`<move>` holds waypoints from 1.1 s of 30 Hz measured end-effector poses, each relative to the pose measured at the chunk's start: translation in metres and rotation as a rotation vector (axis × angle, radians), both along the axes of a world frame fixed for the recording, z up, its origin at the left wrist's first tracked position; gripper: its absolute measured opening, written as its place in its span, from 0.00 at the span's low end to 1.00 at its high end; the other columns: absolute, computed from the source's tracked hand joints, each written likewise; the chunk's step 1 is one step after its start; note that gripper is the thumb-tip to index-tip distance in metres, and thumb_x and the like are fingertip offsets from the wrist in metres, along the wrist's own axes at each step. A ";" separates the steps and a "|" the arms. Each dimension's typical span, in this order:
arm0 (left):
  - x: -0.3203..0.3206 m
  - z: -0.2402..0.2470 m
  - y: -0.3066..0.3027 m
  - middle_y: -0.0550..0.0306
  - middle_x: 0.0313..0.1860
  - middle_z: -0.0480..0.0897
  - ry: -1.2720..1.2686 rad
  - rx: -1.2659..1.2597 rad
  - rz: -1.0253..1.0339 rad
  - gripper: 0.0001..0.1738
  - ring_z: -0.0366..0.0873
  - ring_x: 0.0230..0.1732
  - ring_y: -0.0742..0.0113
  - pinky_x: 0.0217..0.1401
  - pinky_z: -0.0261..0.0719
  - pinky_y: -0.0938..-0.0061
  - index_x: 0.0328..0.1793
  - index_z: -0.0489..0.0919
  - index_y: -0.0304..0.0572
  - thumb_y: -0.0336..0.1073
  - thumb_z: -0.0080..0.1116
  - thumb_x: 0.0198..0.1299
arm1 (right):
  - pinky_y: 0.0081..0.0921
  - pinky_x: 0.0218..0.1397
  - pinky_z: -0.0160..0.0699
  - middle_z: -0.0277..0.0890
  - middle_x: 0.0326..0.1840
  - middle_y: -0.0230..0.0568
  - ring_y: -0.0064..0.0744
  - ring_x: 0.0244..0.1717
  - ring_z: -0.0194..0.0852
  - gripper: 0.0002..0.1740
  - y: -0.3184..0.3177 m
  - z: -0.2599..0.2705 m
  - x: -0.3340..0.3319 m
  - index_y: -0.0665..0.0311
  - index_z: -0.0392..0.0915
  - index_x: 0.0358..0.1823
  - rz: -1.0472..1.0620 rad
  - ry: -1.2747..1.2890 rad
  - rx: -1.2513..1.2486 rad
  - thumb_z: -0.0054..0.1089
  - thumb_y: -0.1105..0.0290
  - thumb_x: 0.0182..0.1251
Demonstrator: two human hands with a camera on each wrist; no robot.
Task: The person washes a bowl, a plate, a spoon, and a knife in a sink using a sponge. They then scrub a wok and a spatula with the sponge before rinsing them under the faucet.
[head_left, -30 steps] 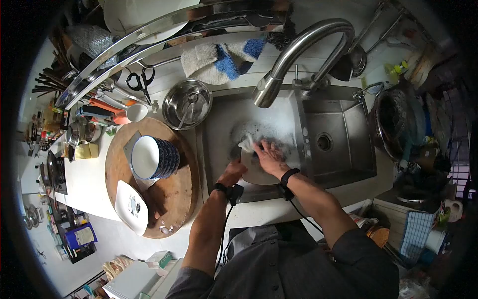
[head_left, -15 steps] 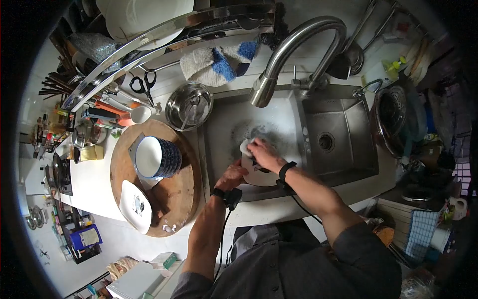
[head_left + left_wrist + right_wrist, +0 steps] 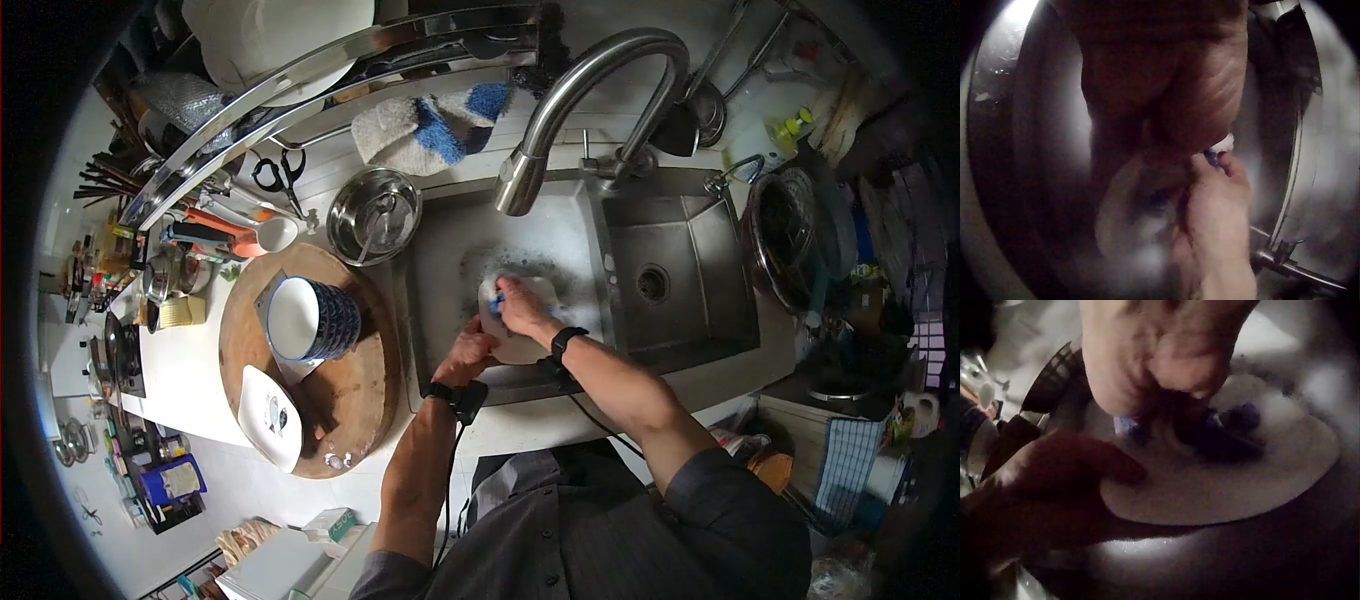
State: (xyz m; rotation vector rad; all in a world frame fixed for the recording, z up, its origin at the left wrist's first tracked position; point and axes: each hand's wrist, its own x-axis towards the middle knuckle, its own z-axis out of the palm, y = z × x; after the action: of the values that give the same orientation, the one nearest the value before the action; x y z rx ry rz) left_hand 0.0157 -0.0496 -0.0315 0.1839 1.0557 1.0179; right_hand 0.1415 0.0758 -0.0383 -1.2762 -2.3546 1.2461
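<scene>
the plate (image 3: 538, 345) is held inside the sink (image 3: 440, 230), near its front wall. its left edge is gripped by the left hand (image 3: 470, 352), with the thumb laid over the upper face and the grip narrowed on the rim; how the fingers lie beneath is not clearly shown. a blue and white cloth (image 3: 496, 301) is held bunched in the right hand (image 3: 522, 308), the fingers curled round it, and is pressed against the plate's upper face. whether the dark blue patch beside the cloth in the right wrist view belongs to the cloth or to the plate cannot be told. grey suds are seen in the sink around the plate.

to the left of the sink, a round board (image 3: 370, 400) is set on the counter, with a stack of bowls (image 3: 318, 320) tipped on its side and a white dish (image 3: 270, 420) on it. just beside the sink's far left corner, a metal bowl (image 3: 345, 220) is placed with a spoon (image 3: 372, 238) in it. behind the sink, the tap (image 3: 585, 60) is mounted, its spout arched over the sink. a towel (image 3: 425, 135) is hung beyond the sink.
</scene>
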 end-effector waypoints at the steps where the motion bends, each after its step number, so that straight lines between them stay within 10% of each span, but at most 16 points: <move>1: -0.001 -0.006 0.001 0.46 0.68 0.75 -0.008 0.010 -0.020 0.36 0.78 0.64 0.44 0.66 0.82 0.42 0.75 0.66 0.39 0.17 0.53 0.58 | 0.52 0.60 0.75 0.75 0.56 0.60 0.64 0.59 0.74 0.16 -0.006 0.005 -0.005 0.65 0.73 0.52 0.042 0.055 -0.030 0.57 0.77 0.61; 14: 0.000 0.012 -0.008 0.44 0.69 0.74 -0.028 -0.055 0.039 0.34 0.76 0.68 0.45 0.66 0.81 0.39 0.78 0.61 0.44 0.19 0.49 0.64 | 0.54 0.59 0.77 0.70 0.57 0.60 0.62 0.60 0.73 0.15 0.031 0.000 0.047 0.62 0.71 0.60 0.065 -0.307 0.334 0.44 0.69 0.76; 19: 0.005 0.019 0.004 0.45 0.70 0.73 -0.011 -0.110 0.099 0.29 0.75 0.69 0.45 0.63 0.82 0.38 0.78 0.61 0.45 0.33 0.52 0.73 | 0.56 0.61 0.76 0.71 0.63 0.58 0.65 0.60 0.73 0.17 0.008 -0.023 0.020 0.62 0.73 0.58 -0.042 -0.144 0.240 0.54 0.74 0.68; 23: 0.002 0.010 0.013 0.45 0.73 0.72 -0.081 -0.090 0.132 0.28 0.74 0.70 0.45 0.67 0.77 0.38 0.79 0.61 0.44 0.45 0.47 0.78 | 0.56 0.56 0.75 0.77 0.49 0.63 0.70 0.53 0.74 0.17 -0.018 0.004 -0.010 0.63 0.72 0.55 -0.009 0.021 0.019 0.53 0.77 0.64; 33: -0.005 -0.020 0.016 0.48 0.66 0.78 -0.131 -0.091 0.374 0.33 0.79 0.62 0.54 0.64 0.81 0.58 0.73 0.70 0.39 0.60 0.43 0.78 | 0.52 0.55 0.77 0.76 0.53 0.59 0.63 0.56 0.77 0.14 -0.032 -0.015 0.005 0.70 0.73 0.50 0.353 0.010 0.036 0.58 0.72 0.66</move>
State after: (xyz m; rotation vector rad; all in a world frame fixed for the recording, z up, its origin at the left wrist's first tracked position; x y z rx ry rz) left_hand 0.0105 -0.0334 -0.0512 -0.1593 1.0353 1.2947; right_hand 0.1465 0.0441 -0.0529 -0.8639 -2.6632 1.2879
